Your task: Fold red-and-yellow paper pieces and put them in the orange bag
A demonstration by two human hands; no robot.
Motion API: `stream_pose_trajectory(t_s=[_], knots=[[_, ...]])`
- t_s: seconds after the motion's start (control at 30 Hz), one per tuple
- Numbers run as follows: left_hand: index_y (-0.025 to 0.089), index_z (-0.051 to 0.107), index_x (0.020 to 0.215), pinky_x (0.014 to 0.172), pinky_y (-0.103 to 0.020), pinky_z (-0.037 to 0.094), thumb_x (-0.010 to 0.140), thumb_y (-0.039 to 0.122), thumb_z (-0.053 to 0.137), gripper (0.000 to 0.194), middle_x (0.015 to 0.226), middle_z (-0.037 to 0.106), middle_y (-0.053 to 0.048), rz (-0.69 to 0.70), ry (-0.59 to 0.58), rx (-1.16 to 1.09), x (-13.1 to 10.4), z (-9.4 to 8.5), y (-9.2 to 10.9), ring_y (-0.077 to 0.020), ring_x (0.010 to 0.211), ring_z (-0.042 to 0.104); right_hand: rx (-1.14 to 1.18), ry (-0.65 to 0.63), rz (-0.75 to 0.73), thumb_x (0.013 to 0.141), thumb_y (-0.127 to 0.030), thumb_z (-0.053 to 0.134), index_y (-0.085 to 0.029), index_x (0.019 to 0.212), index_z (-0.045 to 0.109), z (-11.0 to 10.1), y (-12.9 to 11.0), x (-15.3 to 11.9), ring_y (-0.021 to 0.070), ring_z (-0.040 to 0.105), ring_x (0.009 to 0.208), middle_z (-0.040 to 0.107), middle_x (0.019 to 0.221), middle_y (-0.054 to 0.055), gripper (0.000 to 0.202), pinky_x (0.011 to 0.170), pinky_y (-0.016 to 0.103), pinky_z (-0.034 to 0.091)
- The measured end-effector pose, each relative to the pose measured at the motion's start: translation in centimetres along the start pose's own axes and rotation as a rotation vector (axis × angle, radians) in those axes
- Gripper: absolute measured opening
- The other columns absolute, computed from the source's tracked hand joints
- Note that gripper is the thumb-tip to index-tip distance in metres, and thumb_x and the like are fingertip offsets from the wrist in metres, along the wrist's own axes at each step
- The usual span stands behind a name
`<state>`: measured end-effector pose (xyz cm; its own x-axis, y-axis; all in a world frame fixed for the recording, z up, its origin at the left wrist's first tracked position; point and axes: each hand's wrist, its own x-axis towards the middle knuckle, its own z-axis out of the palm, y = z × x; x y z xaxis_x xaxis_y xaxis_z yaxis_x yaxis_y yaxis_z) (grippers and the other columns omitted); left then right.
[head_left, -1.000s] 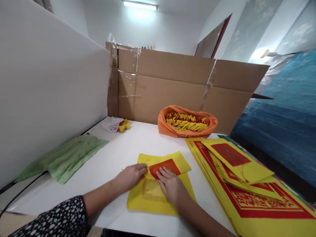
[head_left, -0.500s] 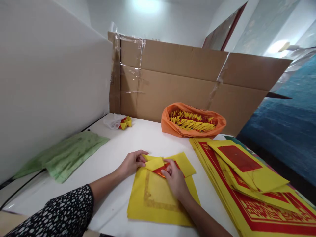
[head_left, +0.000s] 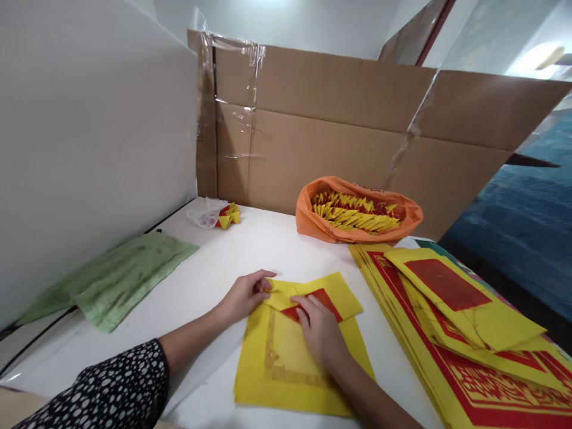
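A yellow paper with a red printed patch [head_left: 325, 296], partly folded, lies across the top of a larger yellow sheet [head_left: 259, 381]. At its left end, my left hand [head_left: 245, 296] pinches the folded edge between thumb and fingers. My right hand [head_left: 318, 328] presses on the fold near the middle, its fingers bent together over the paper's red part. A tan square outline shows on the sheet beneath, partly covered by my right hand and forearm.
An orange bag [head_left: 308, 223] of folded yellow-and-red pieces stands behind. Stacked yellow-and-red papers [head_left: 491, 298] lie at right. A green cloth [head_left: 129, 274] and a clear plastic bag [head_left: 208, 213] with folded pieces are at left; a cardboard panel [head_left: 322, 125] stands behind.
My right fingers have moved slightly left along the fold, and the flap beneath them lies flatter. My left hand stays at the left end. The camera view has shifted a little.
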<state>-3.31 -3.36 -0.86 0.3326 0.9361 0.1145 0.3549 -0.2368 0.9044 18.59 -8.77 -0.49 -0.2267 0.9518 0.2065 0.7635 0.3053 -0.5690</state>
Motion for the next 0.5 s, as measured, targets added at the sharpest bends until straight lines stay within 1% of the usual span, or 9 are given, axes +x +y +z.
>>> stream_pose_trajectory(t_s=[0.1,0.2,0.3,0.37,0.43,0.5], knots=[[0.022,0.061,0.121,0.065,-0.023,0.046,0.079,0.014,0.055,0.043,0.092,0.062,-0.001,0.031,-0.061,0.103,0.0,-0.2,0.3,-0.0113,0.066,0.054,-0.017,-0.016,0.003,0.094,-0.017,0.039,-0.021,0.116,0.065,0.0,0.0,0.0,0.0218,0.064,0.091,0.066,0.098,0.007,0.034,0.082,0.032,0.051],[0.022,0.064,0.117,0.068,-0.025,0.046,0.082,0.01,0.05,0.04,0.093,0.062,-0.003,0.115,-0.101,0.282,0.0,-0.2,0.9,-0.0127,0.069,0.057,-0.03,-0.022,0.005,0.094,-0.017,0.039,-0.02,0.117,0.065,-0.1,0.0,0.1,0.0218,0.064,0.092,0.066,0.1,0.008,0.035,0.083,0.032,0.05],[0.023,0.07,0.105,0.08,-0.032,0.046,0.087,0.009,0.046,0.033,0.097,0.062,-0.006,0.209,-0.109,0.549,-0.6,0.0,1.9,-0.0183,0.085,0.061,-0.058,-0.028,0.01,0.094,-0.016,0.039,-0.02,0.118,0.065,-0.1,0.0,0.1,0.0219,0.064,0.092,0.066,0.099,0.008,0.036,0.082,0.032,0.051],[0.023,0.071,0.103,0.089,-0.039,0.043,0.091,0.013,0.045,0.03,0.11,0.062,-0.009,0.294,-0.129,0.761,-1.4,0.6,2.4,-0.0242,0.1,0.059,-0.084,-0.036,0.004,0.094,-0.015,0.038,-0.019,0.118,0.065,0.0,0.0,0.1,0.0217,0.064,0.09,0.065,0.097,0.008,0.037,0.08,0.031,0.051],[0.02,0.067,0.112,0.099,-0.045,0.038,0.093,0.014,0.042,0.032,0.128,0.057,-0.012,0.392,-0.167,0.936,-2.7,1.5,2.6,-0.0292,0.119,0.051,-0.115,-0.049,-0.01,0.094,-0.015,0.038,-0.02,0.118,0.066,0.1,0.0,0.1,0.0216,0.064,0.087,0.065,0.095,0.008,0.037,0.078,0.031,0.051],[0.014,0.057,0.129,0.107,-0.043,0.032,0.092,0.009,0.038,0.041,0.14,0.049,-0.015,0.435,-0.21,1.04,-4.0,2.8,2.6,-0.0292,0.132,0.041,-0.15,-0.061,-0.013,0.095,-0.017,0.038,-0.021,0.118,0.066,0.1,0.0,0.1,0.0217,0.064,0.085,0.064,0.094,0.008,0.036,0.076,0.031,0.051]])
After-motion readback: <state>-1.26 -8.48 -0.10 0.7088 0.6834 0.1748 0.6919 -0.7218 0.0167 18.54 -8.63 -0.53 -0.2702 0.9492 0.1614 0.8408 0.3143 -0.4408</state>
